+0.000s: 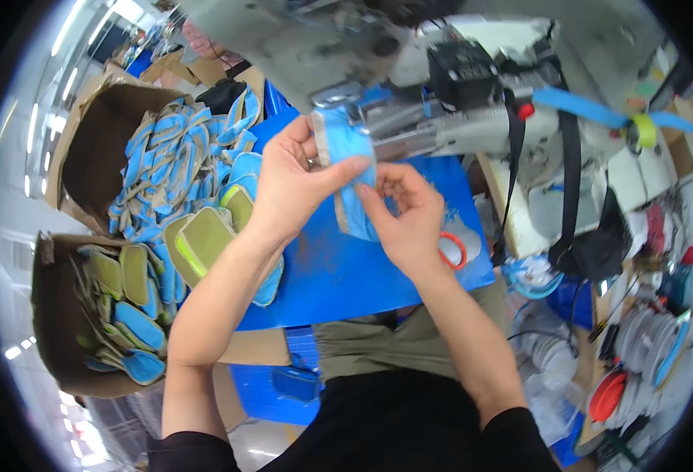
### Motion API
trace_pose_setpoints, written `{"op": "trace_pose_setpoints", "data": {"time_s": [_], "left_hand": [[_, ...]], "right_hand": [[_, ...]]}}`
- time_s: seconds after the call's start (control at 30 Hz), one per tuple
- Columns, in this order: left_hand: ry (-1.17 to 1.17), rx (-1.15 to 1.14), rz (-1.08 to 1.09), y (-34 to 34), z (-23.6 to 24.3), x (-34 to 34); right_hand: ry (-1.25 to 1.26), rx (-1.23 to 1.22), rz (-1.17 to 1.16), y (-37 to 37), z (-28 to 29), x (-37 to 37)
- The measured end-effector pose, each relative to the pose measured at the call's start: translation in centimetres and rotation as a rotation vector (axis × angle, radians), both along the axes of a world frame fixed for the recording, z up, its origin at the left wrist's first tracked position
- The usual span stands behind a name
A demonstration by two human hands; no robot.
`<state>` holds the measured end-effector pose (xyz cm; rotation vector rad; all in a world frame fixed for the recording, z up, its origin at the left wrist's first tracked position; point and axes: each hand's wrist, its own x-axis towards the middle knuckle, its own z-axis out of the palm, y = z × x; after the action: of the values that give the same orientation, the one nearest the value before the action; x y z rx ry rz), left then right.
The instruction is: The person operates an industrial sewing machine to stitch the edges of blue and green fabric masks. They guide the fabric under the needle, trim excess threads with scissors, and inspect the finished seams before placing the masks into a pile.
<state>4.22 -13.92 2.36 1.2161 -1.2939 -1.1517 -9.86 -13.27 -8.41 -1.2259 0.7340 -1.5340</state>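
My left hand grips a light blue fabric piece with beige edging, thumb across its face. My right hand pinches the same piece at its right side, its other fingers curled. The piece's top end lies at the metal head of a grey sewing machine, above a blue work surface. Orange-handled scissors lie just right of my right hand. A pile of olive and blue padded pieces lies beside my left forearm.
Cardboard boxes stand at the left, with a heap of blue and beige strips and more padded pieces. A blue tape and black straps hang from the machine. Plates of stacked discs sit at the lower right.
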Motion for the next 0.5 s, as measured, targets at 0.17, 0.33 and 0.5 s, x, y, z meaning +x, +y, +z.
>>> {"op": "trace_pose_setpoints", "data": {"time_s": [0.17,0.33,0.5], "left_hand": [[0.038,-0.028,-0.010,0.0,0.0,-0.1],[0.071,-0.023,0.014,-0.3,-0.1,-0.3],[0.102,0.027,0.020,-0.8,0.4,-0.2]], "right_hand": [[-0.045,0.067,0.067,0.5,0.4,-0.6],[-0.120,0.143,0.142,1.2,2.1,-1.4],[-0.092,0.227,0.208,1.6,3.5,-2.7]]}}
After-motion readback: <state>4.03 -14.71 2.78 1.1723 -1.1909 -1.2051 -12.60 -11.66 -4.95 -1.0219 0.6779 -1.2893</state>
